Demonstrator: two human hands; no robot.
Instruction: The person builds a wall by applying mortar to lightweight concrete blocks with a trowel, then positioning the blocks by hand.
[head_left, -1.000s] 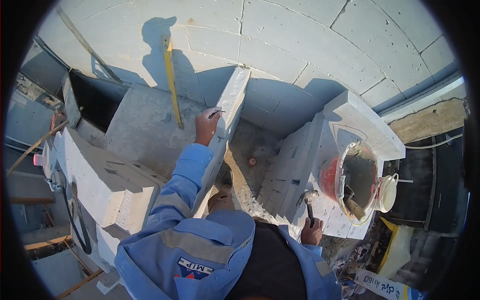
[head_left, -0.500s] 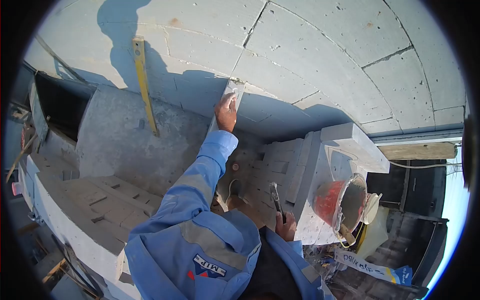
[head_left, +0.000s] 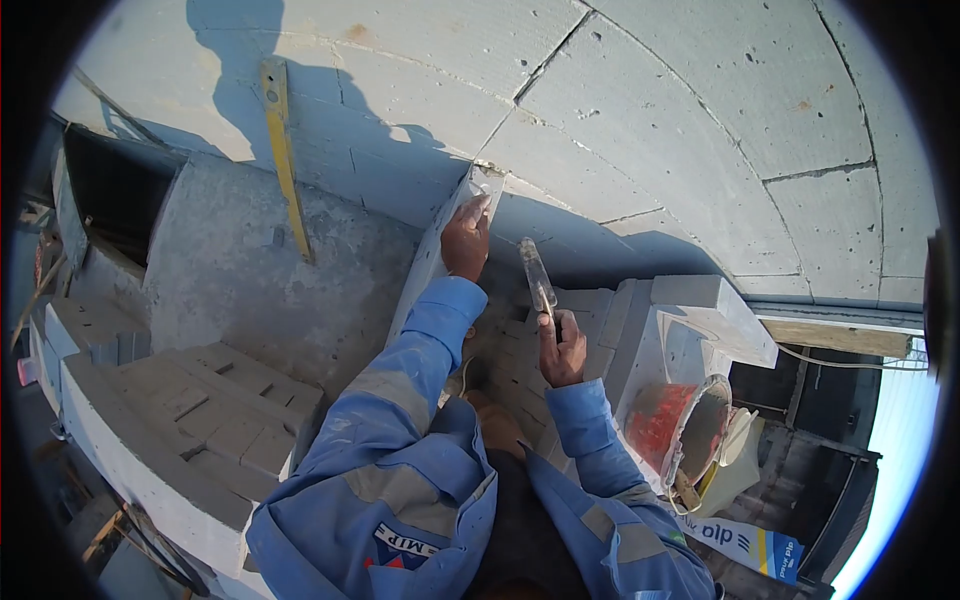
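Observation:
My left hand (head_left: 467, 238) rests over the end of a narrow white block (head_left: 425, 272) that meets the large block wall. Its fingers are curled together; whether they pinch something small and pale, I cannot make out. To its right, my right hand (head_left: 563, 348) is closed round the handle of a narrow trowel (head_left: 537, 272). The trowel's blade points up toward the wall, smeared with grey-white residue, and is apart from the block.
A yellow spirit level (head_left: 287, 170) leans on the block wall (head_left: 680, 130). At right, a red mortar bucket (head_left: 662, 425) lies tipped in my view beside stacked white blocks (head_left: 715, 305). More blocks (head_left: 215, 400) stand at left. A printed bag (head_left: 745, 545) lies lower right.
My right hand has risen from low beside my body with the trowel, which is now near my left hand. The left hand stays at the block's end as the view shifts slightly.

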